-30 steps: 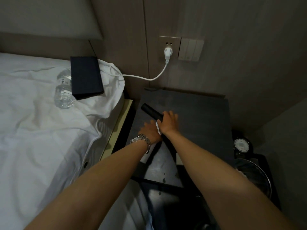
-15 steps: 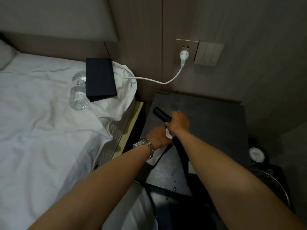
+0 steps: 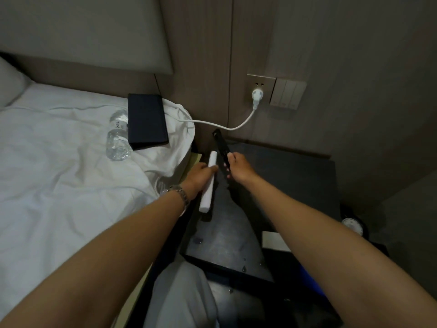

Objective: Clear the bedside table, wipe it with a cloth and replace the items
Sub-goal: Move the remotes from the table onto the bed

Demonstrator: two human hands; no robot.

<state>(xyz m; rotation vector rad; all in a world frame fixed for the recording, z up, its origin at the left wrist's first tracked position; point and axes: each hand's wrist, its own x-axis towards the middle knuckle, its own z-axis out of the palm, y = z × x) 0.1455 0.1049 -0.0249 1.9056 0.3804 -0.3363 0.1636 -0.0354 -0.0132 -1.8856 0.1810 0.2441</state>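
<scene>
The dark bedside table (image 3: 283, 185) stands right of the bed, with water drops near its front edge. My left hand (image 3: 201, 176) grips a long white remote (image 3: 209, 183) over the table's left edge. My right hand (image 3: 238, 168) holds a slim black remote (image 3: 221, 147), lifted and pointing toward the wall. On the bed lie a dark blue box (image 3: 147, 120) and a clear water bottle (image 3: 117, 138) side by side.
A white cable (image 3: 227, 126) runs from the wall socket (image 3: 257, 95) to the bed. A white card (image 3: 274, 240) lies at the table's right front. A small round clock (image 3: 352, 227) and dark items sit lower right. White sheets (image 3: 59, 185) cover the bed.
Both hands lifted off the table, each with a remote. The black remote rose and tilted toward the wall, the white one came up at the left edge. The view shifted left.
</scene>
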